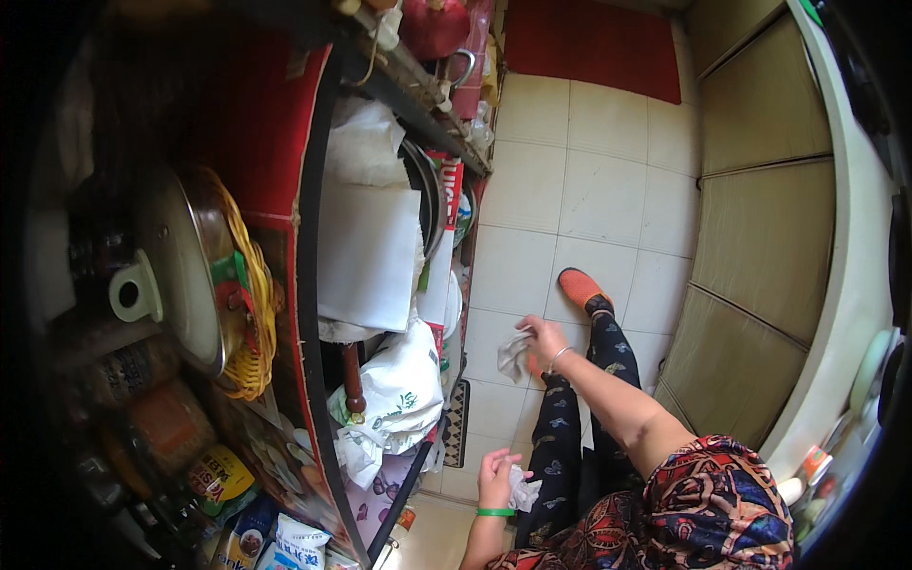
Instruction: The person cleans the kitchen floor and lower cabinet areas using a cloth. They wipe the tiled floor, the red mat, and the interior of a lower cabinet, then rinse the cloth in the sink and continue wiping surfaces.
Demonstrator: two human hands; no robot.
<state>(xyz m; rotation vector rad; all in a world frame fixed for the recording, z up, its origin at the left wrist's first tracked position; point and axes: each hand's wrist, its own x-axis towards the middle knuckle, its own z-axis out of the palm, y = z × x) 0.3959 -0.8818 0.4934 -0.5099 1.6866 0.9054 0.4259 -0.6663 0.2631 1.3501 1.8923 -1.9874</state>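
Over the tiled floor, my right hand [545, 340], with a silver bangle at its wrist, pinches a limp greyish-white cloth or tissue [513, 356]. The piece hangs down from the fingers. Lower in the picture, my left hand [495, 476] wears a green wristband and has its fingers partly curled. A crumpled white tissue or thin plastic piece [525, 491] is held against its palm side. Nearest to my left hand is the shelf unit, where a white plastic bag [399, 377] bulges beside a dark-red wooden handle [353, 381].
To the left, a shelf holds white sheets [367, 256]; a lidded pot [182, 285] and a yellow woven basket [249, 320] stand on top. Olive cabinet doors [762, 235] line the right below a pale counter edge [851, 164]. A red mat [591, 46] lies on the tiles [524, 185].
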